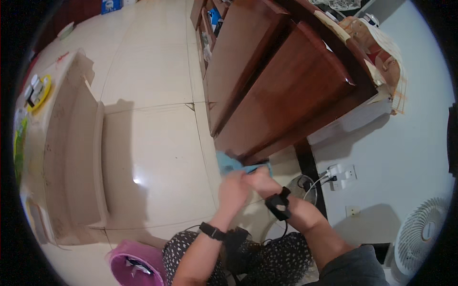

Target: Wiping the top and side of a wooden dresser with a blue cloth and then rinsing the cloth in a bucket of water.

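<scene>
From where I stand, I take the dark red wooden cabinet [286, 102] as my landmark. The light blue cloth [229, 163] is at its low near corner, close to the floor [162, 162]. The person bends over this corner, and both hands are together at the cloth. The left hand [234, 187] is on the near side of it, a little left of the right hand [260, 179], which is also at the cloth. The two hands are very near each other and blurred, so I cannot tell how tightly either one holds the cloth, or if the fingers are wide or narrow. Each wrist wears a black strap, and the one on the right wrist carries a small black box [276, 205].

To the right of the cabinet's near end, some white plugs [335, 176] are in the wall. A white fan [422, 236] stands farther right and nearer than the cabinet. Left of the cabinet, across the floor, there is a pale table [71, 167] with a yellow plate [44, 95]. A pink bin [155, 252] stands nearer than the cabinet, to its left.
</scene>
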A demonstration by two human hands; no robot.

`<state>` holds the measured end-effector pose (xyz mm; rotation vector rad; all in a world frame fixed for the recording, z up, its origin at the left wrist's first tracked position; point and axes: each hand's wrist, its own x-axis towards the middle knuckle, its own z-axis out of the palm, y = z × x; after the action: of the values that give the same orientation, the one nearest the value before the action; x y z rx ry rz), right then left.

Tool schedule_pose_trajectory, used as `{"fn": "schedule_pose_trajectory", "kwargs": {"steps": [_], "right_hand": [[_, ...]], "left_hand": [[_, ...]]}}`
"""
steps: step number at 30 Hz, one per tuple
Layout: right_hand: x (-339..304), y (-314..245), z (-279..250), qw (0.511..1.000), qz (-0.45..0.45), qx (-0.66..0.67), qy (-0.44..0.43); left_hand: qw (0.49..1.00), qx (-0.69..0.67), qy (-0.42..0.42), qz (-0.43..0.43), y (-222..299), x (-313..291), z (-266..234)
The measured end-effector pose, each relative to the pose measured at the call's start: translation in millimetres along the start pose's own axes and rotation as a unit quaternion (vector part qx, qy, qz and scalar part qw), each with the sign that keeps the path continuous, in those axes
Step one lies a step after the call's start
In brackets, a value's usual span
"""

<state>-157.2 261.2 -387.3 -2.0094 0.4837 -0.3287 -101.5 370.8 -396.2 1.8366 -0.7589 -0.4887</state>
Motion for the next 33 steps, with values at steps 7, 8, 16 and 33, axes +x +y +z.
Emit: {"fn": "schedule_pose_trajectory", "kwargs": {"steps": [7, 8, 16, 33], "right_hand": [[-21, -66, -47, 0.718, 0.238, 0.649, 0.086], [-26, -65, -43, 0.718, 0.24, 0.648, 0.087], [-34, -105, -32, 0.756, 0.203, 0.623, -0.013], [9, -53, 15, 0.962, 0.14, -0.227, 0.051]], "left_hand": [[0.974, -0.211, 0.01, -0.088, -33, 17, 14], [0.973, -0.212, 0.01, -0.089, -39, 17, 7], [0.884, -0.456, 0.019, -0.104, -19, 21, -30], [0.891, -0.351, 0.271, -0.094, -12, -3, 7]]}}
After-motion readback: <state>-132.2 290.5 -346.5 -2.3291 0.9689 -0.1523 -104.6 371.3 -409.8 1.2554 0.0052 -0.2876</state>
